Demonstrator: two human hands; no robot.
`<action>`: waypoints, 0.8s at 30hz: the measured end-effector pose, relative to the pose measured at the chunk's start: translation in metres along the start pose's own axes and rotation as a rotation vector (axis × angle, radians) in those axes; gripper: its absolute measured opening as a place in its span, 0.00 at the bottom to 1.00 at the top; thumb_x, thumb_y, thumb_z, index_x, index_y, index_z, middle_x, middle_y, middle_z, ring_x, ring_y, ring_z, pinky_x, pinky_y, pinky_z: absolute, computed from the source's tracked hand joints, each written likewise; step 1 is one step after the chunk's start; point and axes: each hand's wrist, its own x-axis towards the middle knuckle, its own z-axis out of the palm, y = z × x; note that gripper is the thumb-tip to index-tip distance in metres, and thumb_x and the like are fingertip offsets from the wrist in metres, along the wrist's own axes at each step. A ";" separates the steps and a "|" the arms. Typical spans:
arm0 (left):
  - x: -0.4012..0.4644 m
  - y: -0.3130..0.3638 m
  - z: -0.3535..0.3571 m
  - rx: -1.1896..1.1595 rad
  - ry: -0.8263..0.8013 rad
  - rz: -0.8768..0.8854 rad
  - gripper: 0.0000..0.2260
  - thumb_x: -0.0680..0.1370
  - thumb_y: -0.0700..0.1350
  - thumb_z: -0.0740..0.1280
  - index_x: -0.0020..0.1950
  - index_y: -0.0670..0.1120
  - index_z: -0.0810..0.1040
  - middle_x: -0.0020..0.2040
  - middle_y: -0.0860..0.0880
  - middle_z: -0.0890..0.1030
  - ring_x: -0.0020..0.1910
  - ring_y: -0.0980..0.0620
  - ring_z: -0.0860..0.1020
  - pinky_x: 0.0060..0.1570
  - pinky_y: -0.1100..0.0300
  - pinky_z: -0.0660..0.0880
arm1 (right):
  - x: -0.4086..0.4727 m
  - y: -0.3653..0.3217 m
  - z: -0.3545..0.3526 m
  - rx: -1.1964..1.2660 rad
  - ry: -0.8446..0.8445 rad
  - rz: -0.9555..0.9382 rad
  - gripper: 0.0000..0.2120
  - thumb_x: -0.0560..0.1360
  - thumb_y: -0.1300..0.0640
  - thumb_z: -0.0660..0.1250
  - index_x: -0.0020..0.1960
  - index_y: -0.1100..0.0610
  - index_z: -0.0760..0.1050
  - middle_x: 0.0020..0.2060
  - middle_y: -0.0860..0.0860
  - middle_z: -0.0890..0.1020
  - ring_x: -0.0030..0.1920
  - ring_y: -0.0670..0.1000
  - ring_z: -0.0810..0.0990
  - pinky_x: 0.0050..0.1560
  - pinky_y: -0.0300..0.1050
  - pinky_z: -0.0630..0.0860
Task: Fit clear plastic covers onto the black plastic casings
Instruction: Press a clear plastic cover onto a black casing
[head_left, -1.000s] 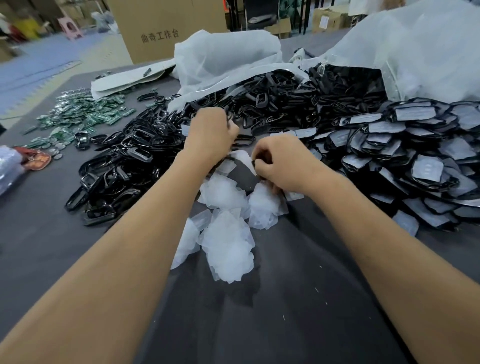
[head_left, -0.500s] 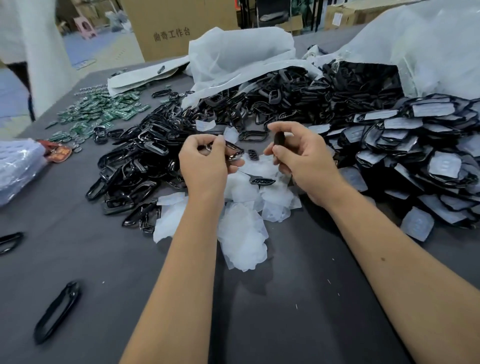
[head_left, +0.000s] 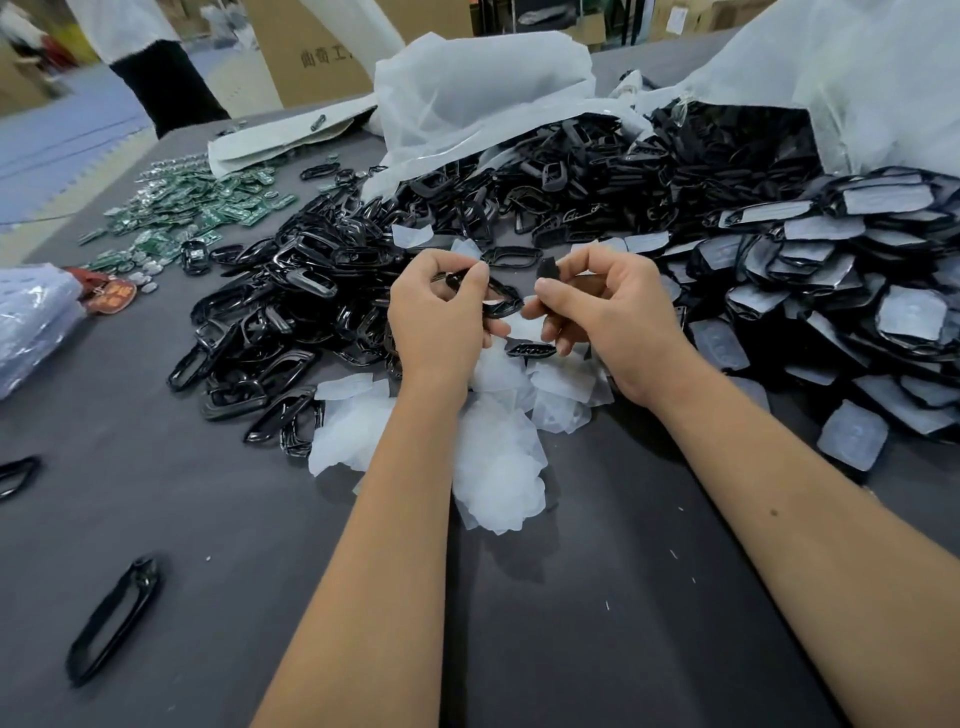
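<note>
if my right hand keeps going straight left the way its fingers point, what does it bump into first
Most likely the black casing held in the left hand; the right hand fingertips are already close, though depth is unclear.

From my remote seat, my left hand (head_left: 441, 322) covers most of the black casing (head_left: 496, 299) it pinches. My right hand (head_left: 605, 317) hides nearly all of a small dark piece (head_left: 546, 270); I cannot tell what it is. The standing person (head_left: 150, 67) is cut off by the top edge and blurred. The cardboard box (head_left: 311, 57) print runs partly behind the white bag (head_left: 483, 88).
</note>
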 end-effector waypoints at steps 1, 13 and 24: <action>-0.001 0.000 0.000 0.009 -0.016 -0.002 0.02 0.80 0.40 0.70 0.50 0.43 0.80 0.37 0.45 0.85 0.26 0.46 0.82 0.24 0.60 0.72 | 0.000 0.000 0.000 -0.015 0.010 -0.006 0.04 0.80 0.64 0.71 0.49 0.60 0.77 0.37 0.57 0.86 0.29 0.51 0.78 0.26 0.42 0.74; 0.000 0.002 0.003 -0.122 -0.096 -0.062 0.01 0.80 0.38 0.72 0.49 0.41 0.81 0.36 0.47 0.86 0.29 0.49 0.83 0.29 0.64 0.75 | 0.001 0.002 -0.001 -0.026 0.090 -0.090 0.08 0.81 0.65 0.68 0.56 0.61 0.85 0.38 0.55 0.83 0.35 0.50 0.78 0.36 0.41 0.76; 0.002 0.003 0.010 -0.163 -0.047 0.054 0.07 0.83 0.40 0.68 0.49 0.38 0.83 0.34 0.47 0.83 0.30 0.55 0.76 0.34 0.65 0.73 | 0.000 0.002 -0.001 0.000 0.074 -0.103 0.05 0.77 0.68 0.73 0.52 0.64 0.82 0.36 0.59 0.84 0.31 0.52 0.78 0.32 0.43 0.77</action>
